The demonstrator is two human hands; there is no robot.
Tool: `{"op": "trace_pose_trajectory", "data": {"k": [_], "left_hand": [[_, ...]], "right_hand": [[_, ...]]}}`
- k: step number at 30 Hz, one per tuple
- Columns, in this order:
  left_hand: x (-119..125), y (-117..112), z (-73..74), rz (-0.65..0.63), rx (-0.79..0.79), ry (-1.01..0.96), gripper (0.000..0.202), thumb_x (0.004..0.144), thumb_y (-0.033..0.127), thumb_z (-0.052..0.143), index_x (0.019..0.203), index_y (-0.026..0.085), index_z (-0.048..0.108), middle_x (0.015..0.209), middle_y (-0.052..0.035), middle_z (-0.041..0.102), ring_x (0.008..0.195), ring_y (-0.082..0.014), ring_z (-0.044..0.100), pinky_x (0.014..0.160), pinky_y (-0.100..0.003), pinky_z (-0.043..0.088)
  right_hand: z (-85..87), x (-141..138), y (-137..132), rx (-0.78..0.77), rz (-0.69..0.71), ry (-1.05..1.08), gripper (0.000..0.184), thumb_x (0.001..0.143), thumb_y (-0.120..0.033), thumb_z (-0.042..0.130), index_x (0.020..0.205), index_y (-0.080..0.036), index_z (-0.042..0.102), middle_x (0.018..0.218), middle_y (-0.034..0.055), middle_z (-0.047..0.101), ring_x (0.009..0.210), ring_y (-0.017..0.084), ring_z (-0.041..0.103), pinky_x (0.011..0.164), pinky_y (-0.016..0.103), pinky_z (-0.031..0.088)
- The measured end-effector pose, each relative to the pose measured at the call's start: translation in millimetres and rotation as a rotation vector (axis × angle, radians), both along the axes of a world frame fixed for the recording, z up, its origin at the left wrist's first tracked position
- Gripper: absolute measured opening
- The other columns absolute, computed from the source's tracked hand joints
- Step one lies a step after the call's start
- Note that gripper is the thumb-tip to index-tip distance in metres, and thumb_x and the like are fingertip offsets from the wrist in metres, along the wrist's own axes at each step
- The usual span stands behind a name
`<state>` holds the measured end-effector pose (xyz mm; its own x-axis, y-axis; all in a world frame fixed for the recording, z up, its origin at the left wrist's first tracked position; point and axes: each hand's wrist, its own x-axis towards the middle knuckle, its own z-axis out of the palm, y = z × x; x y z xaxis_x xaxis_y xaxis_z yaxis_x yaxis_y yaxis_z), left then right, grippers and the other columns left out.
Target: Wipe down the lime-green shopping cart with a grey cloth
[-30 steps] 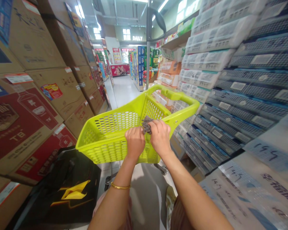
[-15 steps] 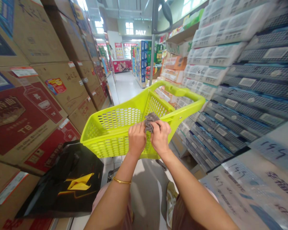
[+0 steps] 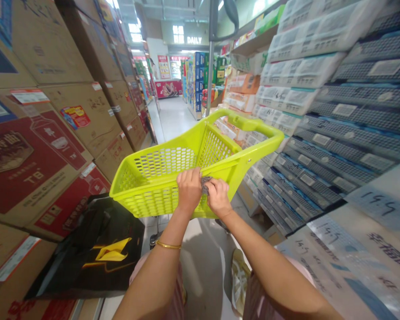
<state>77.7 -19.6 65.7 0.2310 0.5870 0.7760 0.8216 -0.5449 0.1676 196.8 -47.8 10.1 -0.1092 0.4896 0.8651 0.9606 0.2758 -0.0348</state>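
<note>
A lime-green plastic shopping basket [image 3: 160, 178] on wheels stands tilted in the aisle before me, its handle [image 3: 246, 125] pointing up and right. My left hand [image 3: 189, 190] and my right hand [image 3: 217, 198] are both closed round a small grey cloth [image 3: 205, 184], held against the basket's near rim. Only a little of the cloth shows between the fingers. A gold bangle [image 3: 168, 245] circles my left wrist.
Stacked cardboard cartons [image 3: 46, 133] wall the left side, with a black bag [image 3: 96, 249] leaning at their foot. Shelves of wrapped tissue packs [image 3: 336, 111] fill the right. A metal pole [image 3: 209, 66] rises behind the basket. The aisle floor [image 3: 173, 120] runs ahead.
Both hands have drawn the cloth down from above the rim onto the basket's edge, bunching it so less of it shows. The view shifted slightly.
</note>
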Motion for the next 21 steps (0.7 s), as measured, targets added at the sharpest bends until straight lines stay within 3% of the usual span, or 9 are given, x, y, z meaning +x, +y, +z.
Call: {"op": "trace_pose_trajectory", "data": {"k": [8,13,18,21], "left_hand": [[3.0,-5.8,-2.4,0.021,-0.007,0.011,0.028,0.090,0.021,0.035,0.106,0.016,0.058,0.093,-0.0110,0.064,0.086,-0.0224,0.053,0.080,-0.035,0.032],[0.1,-9.4,2.1,0.005,-0.035,0.019,0.028,0.088,0.021,0.038,0.106,0.015,0.057,0.093,-0.0115,0.064,0.088,-0.0235,0.053,0.079,-0.035,0.033],[-2.3,-4.9,3.2,0.045,-0.023,-0.031,0.029,0.092,0.025,0.033,0.102,0.016,0.059,0.091,-0.0101,0.064,0.086,-0.0218,0.053,0.081,-0.034,0.032],[-2.3,-3.1,3.1,0.066,-0.017,-0.054,0.030,0.092,0.025,0.033,0.100,0.016,0.060,0.089,-0.0094,0.065,0.084,-0.0212,0.053,0.080,-0.034,0.031]], "right_hand": [[32.5,2.5,5.2,0.191,-0.104,0.155,0.026,0.080,-0.012,0.043,0.095,-0.024,0.061,0.100,0.0059,0.050,0.100,0.018,0.041,0.090,0.035,0.036],[15.7,-3.8,12.2,0.212,-0.054,0.138,0.024,0.078,-0.009,0.042,0.089,-0.022,0.061,0.097,0.0057,0.049,0.098,0.017,0.041,0.087,0.033,0.037],[-8.6,-6.1,10.1,0.038,0.016,0.059,0.029,0.080,-0.009,0.043,0.096,-0.023,0.063,0.099,0.0059,0.052,0.098,0.017,0.039,0.085,0.032,0.035],[-9.5,-5.0,7.5,-0.007,0.021,0.023,0.029,0.081,-0.010,0.044,0.097,-0.025,0.063,0.101,0.0052,0.053,0.097,0.017,0.040,0.085,0.031,0.034]]}}
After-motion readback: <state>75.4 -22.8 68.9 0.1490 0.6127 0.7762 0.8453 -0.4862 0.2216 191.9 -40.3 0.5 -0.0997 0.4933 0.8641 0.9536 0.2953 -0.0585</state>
